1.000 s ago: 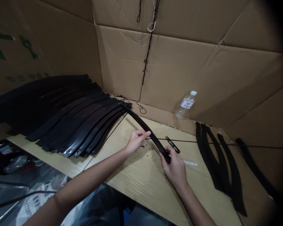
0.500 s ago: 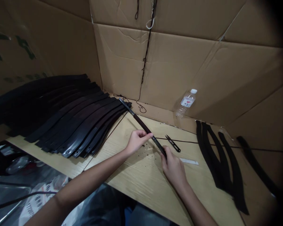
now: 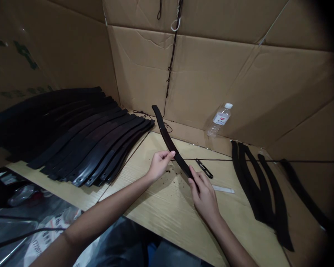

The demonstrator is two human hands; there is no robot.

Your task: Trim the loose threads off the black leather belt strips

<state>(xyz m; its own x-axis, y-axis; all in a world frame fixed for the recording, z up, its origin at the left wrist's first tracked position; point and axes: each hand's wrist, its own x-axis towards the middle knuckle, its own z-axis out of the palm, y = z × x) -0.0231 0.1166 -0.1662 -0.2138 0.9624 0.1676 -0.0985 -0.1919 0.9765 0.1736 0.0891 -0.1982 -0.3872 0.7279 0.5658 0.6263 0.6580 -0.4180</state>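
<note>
One curved black strip (image 3: 169, 142) was held above the tabletop (image 3: 158, 215), in front of the person, by two hands. The left hand (image 3: 163, 163) pinched it near its middle between thumb and fingers; the right hand (image 3: 202, 187) was closed around its near end. To the left lay one broad pile of dark strips (image 3: 94, 148), overlapping too much to count. To the right were at least four loose strips (image 3: 278, 204), some of them overlapping, so their exact number could not be told. There were also one pair of snips (image 3: 204, 168), one white strip (image 3: 223, 189) just beyond the right hand, and one clear bottle (image 3: 220, 118) with a white cap near the cardboard wall (image 3: 211, 70). The held strip's long axis ran diagonally, its far end pointing away from the person and leftward, towards the wall, its near end back and rightward, with a gentle bend along its length.
</note>
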